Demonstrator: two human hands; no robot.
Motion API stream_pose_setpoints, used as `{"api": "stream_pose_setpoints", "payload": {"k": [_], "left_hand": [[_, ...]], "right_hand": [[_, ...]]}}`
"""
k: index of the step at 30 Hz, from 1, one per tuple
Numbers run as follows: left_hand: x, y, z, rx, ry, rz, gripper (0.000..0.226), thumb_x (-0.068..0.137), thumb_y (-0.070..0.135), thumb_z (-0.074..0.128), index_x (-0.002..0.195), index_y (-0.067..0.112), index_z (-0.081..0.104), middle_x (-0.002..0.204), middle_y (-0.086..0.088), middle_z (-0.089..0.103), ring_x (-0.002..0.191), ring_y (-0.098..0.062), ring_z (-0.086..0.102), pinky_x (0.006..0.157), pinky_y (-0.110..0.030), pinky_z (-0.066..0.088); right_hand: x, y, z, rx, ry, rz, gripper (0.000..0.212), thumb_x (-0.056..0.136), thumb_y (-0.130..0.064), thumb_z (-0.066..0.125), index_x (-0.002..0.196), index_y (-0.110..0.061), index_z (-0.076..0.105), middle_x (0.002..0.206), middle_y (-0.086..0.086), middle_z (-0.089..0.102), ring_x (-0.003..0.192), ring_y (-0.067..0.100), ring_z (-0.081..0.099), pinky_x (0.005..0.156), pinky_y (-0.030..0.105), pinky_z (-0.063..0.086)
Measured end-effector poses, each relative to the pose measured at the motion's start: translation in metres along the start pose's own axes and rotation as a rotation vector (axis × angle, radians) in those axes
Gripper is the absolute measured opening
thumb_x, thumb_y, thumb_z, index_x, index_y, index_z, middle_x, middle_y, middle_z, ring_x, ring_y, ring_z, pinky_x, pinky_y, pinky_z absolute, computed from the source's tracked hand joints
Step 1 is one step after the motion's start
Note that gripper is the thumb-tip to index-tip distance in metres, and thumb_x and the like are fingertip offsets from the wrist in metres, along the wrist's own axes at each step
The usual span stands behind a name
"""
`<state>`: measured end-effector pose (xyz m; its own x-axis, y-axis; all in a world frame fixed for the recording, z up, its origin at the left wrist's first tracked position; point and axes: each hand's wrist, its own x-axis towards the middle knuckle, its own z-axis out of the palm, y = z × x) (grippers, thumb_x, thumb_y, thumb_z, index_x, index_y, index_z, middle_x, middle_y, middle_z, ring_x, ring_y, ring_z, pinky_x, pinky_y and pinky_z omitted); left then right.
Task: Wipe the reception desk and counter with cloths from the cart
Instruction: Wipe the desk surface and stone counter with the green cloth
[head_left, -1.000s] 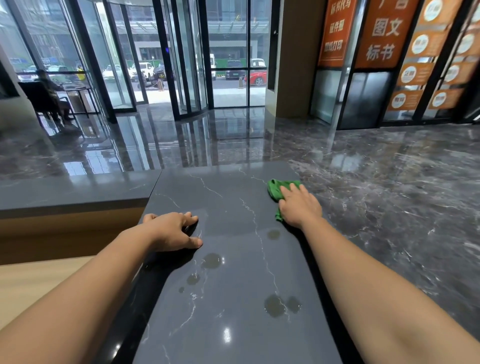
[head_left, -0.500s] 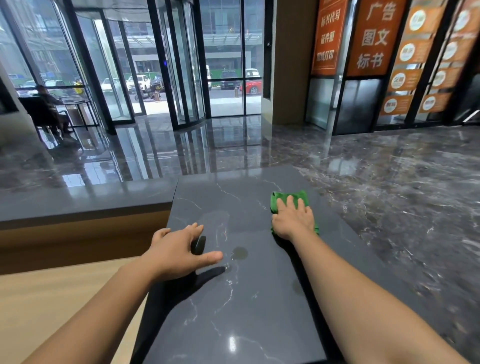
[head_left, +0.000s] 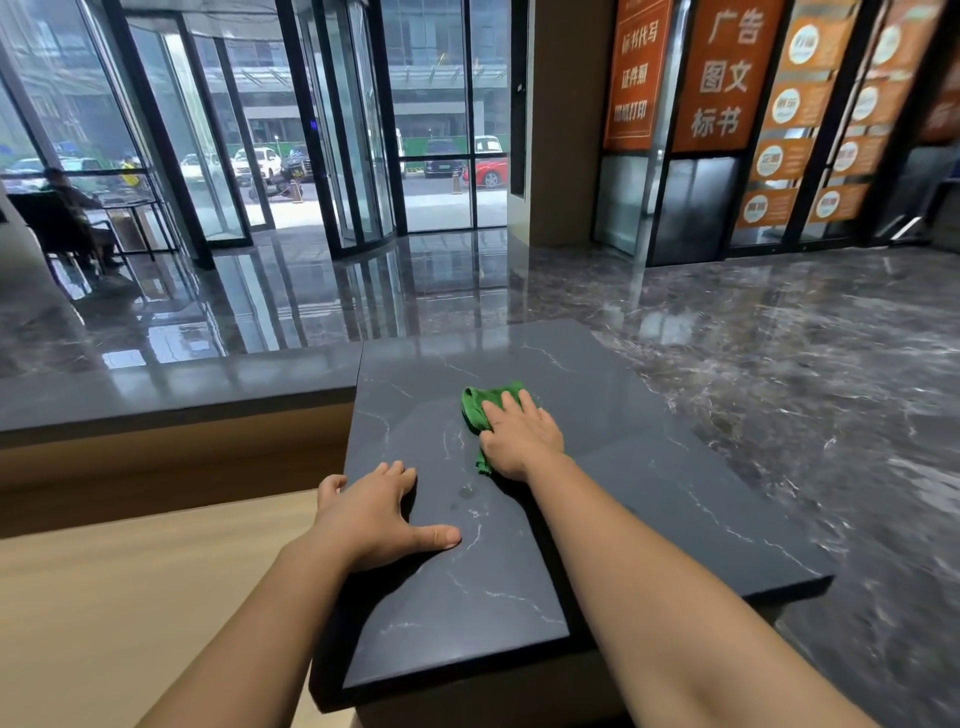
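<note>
On the counter (head_left: 649, 493), cloth (head_left: 475, 410) under right hand (head_left: 522, 434), now further left.

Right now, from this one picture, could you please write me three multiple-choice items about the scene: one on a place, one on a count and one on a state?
1. Where does the crumpled green cloth lie?
A. under the right hand on the dark grey veined stone counter
B. on the glossy floor
C. on the pale wooden desk

2. How many cloths are in view?
A. none
B. one
C. three

3. How is the left hand?
A. gripping a cloth
B. raised in a fist
C. resting open on the counter's edge

Answers:
1 A, since straight fingers press it onto the stone.
2 B, since only the green one shows.
3 C, since it holds nothing and its thumb lies on the top.
</note>
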<state>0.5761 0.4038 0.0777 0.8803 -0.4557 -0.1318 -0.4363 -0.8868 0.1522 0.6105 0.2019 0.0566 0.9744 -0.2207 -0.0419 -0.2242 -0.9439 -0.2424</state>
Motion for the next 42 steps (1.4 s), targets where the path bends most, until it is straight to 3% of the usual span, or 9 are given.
{"api": "stream_pose_setpoints", "payload": {"k": [4, 5, 9, 18, 26, 33, 35, 38, 42], "left_hand": [[-0.001, -0.002, 0.002, -0.065, -0.028, 0.017, 0.131, 0.033, 0.101, 0.024, 0.140, 0.027, 0.040, 0.147, 0.008, 0.038, 0.140, -0.008, 0.027, 0.111, -0.040, 0.012], [-0.001, -0.002, 0.002, -0.062, -0.032, 0.012, 0.131, 0.034, 0.101, 0.025, 0.140, 0.026, 0.040, 0.147, 0.008, 0.038, 0.141, -0.008, 0.027, 0.112, -0.040, 0.011], [0.000, -0.001, 0.002, -0.026, -0.014, 0.006, 0.092, 0.068, 0.082, 0.051, 0.139, 0.024, 0.041, 0.146, 0.006, 0.039, 0.138, -0.009, 0.031, 0.112, -0.039, 0.010], [0.011, -0.001, 0.002, 0.015, -0.038, -0.002, 0.091, 0.069, 0.082, 0.052, 0.139, 0.024, 0.042, 0.147, 0.007, 0.039, 0.138, -0.010, 0.032, 0.112, -0.040, 0.011], [0.015, 0.001, -0.001, 0.053, -0.084, -0.029, 0.093, 0.068, 0.084, 0.052, 0.138, 0.023, 0.043, 0.146, 0.007, 0.041, 0.138, -0.013, 0.034, 0.114, -0.044, 0.008], [0.023, 0.001, -0.003, 0.099, -0.114, -0.082, 0.101, 0.060, 0.091, 0.050, 0.137, 0.026, 0.045, 0.139, 0.009, 0.050, 0.134, -0.016, 0.041, 0.111, -0.046, 0.008], [0.024, 0.000, -0.003, 0.093, -0.113, -0.085, 0.101, 0.059, 0.092, 0.050, 0.136, 0.027, 0.046, 0.139, 0.009, 0.051, 0.134, -0.016, 0.041, 0.112, -0.047, 0.007], [0.021, -0.001, -0.005, 0.082, -0.124, -0.088, 0.100, 0.060, 0.091, 0.050, 0.138, 0.027, 0.044, 0.144, 0.008, 0.047, 0.137, -0.017, 0.038, 0.113, -0.047, 0.005], [0.016, 0.000, -0.007, 0.088, -0.129, -0.076, 0.099, 0.064, 0.089, 0.048, 0.141, 0.026, 0.041, 0.148, 0.008, 0.040, 0.140, -0.016, 0.034, 0.114, -0.049, 0.001]], "right_hand": [[-0.003, 0.047, -0.013, -0.019, 0.036, 0.090, 0.057, 0.100, -0.029, 0.030, 0.155, -0.024, 0.017, 0.164, 0.001, 0.005, 0.151, 0.022, -0.002, 0.121, 0.040, 0.009], [-0.004, 0.063, -0.017, -0.032, 0.047, 0.127, 0.057, 0.100, -0.030, 0.030, 0.155, -0.023, 0.017, 0.164, 0.001, 0.006, 0.151, 0.022, -0.001, 0.120, 0.040, 0.011], [-0.016, 0.118, -0.032, -0.054, 0.064, 0.274, 0.058, 0.100, -0.030, 0.029, 0.156, -0.021, 0.016, 0.164, 0.002, 0.005, 0.151, 0.023, -0.001, 0.120, 0.041, 0.012], [-0.018, 0.116, -0.029, -0.075, 0.068, 0.393, 0.058, 0.100, -0.026, 0.028, 0.156, -0.021, 0.012, 0.164, 0.003, 0.000, 0.151, 0.025, -0.001, 0.121, 0.041, 0.007], [-0.035, 0.030, -0.003, -0.085, 0.092, 0.309, 0.058, 0.098, -0.030, 0.030, 0.154, -0.019, 0.017, 0.164, 0.006, 0.006, 0.148, 0.030, 0.009, 0.117, 0.042, 0.012], [-0.054, -0.043, 0.006, -0.197, 0.095, 0.082, 0.050, 0.099, -0.040, 0.028, 0.138, -0.013, 0.045, 0.143, 0.014, 0.042, 0.127, 0.032, 0.033, 0.101, 0.040, 0.028], [-0.054, -0.034, 0.009, -0.180, 0.084, 0.052, 0.050, 0.100, -0.042, 0.028, 0.142, -0.018, 0.038, 0.150, 0.013, 0.034, 0.135, 0.035, 0.025, 0.106, 0.043, 0.024], [-0.048, -0.017, 0.012, -0.097, 0.015, 0.015, 0.055, 0.102, -0.038, 0.025, 0.154, -0.028, 0.015, 0.163, 0.008, 0.005, 0.149, 0.035, -0.004, 0.119, 0.046, 0.006], [-0.038, 0.019, 0.002, -0.041, 0.042, 0.024, 0.052, 0.101, -0.029, 0.029, 0.153, -0.029, 0.021, 0.164, 0.003, 0.005, 0.150, 0.027, -0.001, 0.121, 0.043, 0.007]]}}
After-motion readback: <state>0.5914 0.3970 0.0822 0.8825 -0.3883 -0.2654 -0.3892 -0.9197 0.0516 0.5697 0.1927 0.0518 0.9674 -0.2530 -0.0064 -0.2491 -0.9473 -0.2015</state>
